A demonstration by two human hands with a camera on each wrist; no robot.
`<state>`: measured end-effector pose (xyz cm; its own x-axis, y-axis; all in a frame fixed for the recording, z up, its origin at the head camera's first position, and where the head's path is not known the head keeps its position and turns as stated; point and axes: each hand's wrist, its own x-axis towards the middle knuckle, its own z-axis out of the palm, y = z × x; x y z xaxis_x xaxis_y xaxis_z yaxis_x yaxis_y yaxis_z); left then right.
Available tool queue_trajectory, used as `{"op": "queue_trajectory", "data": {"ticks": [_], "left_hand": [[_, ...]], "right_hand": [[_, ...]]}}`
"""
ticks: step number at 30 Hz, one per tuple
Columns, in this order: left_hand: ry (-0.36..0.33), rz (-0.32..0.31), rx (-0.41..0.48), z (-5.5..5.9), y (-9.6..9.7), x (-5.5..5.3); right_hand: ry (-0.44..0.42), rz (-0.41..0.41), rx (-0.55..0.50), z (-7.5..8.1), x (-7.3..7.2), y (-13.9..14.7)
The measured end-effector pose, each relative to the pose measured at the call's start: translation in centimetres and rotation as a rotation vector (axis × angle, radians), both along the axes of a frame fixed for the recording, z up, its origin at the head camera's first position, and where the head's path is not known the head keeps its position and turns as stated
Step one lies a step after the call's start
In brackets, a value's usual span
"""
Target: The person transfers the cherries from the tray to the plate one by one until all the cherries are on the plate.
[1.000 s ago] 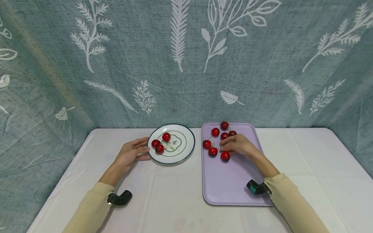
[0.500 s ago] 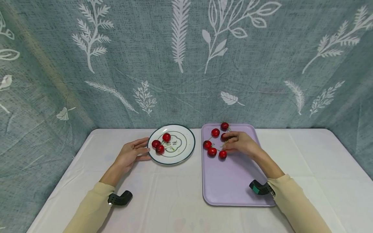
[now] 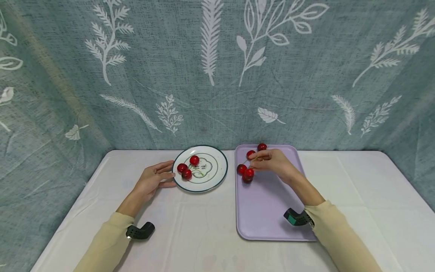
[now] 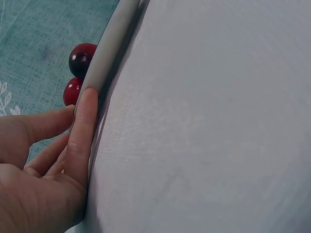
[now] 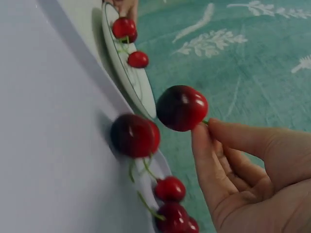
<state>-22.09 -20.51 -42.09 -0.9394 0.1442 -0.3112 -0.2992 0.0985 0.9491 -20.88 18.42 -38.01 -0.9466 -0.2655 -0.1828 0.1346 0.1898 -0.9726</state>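
Observation:
My right hand (image 3: 276,163) pinches a dark red cherry (image 5: 182,108) by its green stem, between thumb and finger. In the head view this cherry hangs over the left part of a lilac tray (image 3: 268,211). Close below it lie other cherries (image 3: 242,169), partly covered by the hand. On the left, my left hand (image 3: 151,179) holds the rim of a white plate (image 3: 217,177) with a dark edge. The left wrist view has the thumb at the rim's inner side and a finger (image 4: 82,126) against its outside. A few cherries (image 3: 186,174) with stems sit on the plate.
A white cloth (image 3: 204,226) covers the table. Behind it hangs a green curtain (image 3: 170,75) with white leaf prints, close to the plate and the tray. More cherries (image 3: 261,147) lie near the tray's far edge. Each wrist carries a black camera (image 3: 141,231).
My right hand has taken a cherry by its stem from the right of the group, lifted it and moved it left over the others. My left hand and the plate stay put.

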Motion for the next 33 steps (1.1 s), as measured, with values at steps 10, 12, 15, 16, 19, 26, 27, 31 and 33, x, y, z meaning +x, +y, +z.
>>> {"op": "queue_trajectory", "data": {"ticks": [10, 12, 15, 16, 19, 26, 27, 31, 33], "left_hand": [[0.002, -0.002, 0.007, 0.0, 0.1, -0.1], [0.000, -0.004, 0.009, 0.0, 0.1, -0.1], [-0.007, -0.003, 0.014, 0.1, 0.0, -0.1], [-0.009, -0.004, 0.014, 0.1, 0.0, -0.1], [-0.006, -0.011, 0.014, 0.1, 0.0, -0.1], [-0.008, -0.008, 0.008, 0.3, 0.0, -0.1], [-0.010, -0.005, 0.007, 0.3, 0.0, -0.1], [-0.013, -0.001, 0.005, 0.2, 0.0, -0.1], [-0.012, -0.001, 0.005, 0.1, 0.0, -0.1]], "right_hand": [[0.024, -0.005, -0.080, -0.5, -0.2, -2.8], [0.026, -0.003, -0.094, -0.7, -0.2, -3.5], [0.027, 0.017, -0.110, -0.9, -0.1, -4.7], [0.024, 0.024, -0.118, -1.0, -0.1, -5.1], [0.024, 0.051, -0.130, -1.3, 0.0, -6.3], [-0.009, 0.052, -0.210, -1.6, -0.3, -8.8], [-0.006, 0.053, -0.205, -1.7, -0.3, -9.2], [-0.013, 0.050, -0.209, -2.0, -0.3, -10.5], [-0.034, 0.036, -0.216, -2.2, -0.2, -11.1]]}}
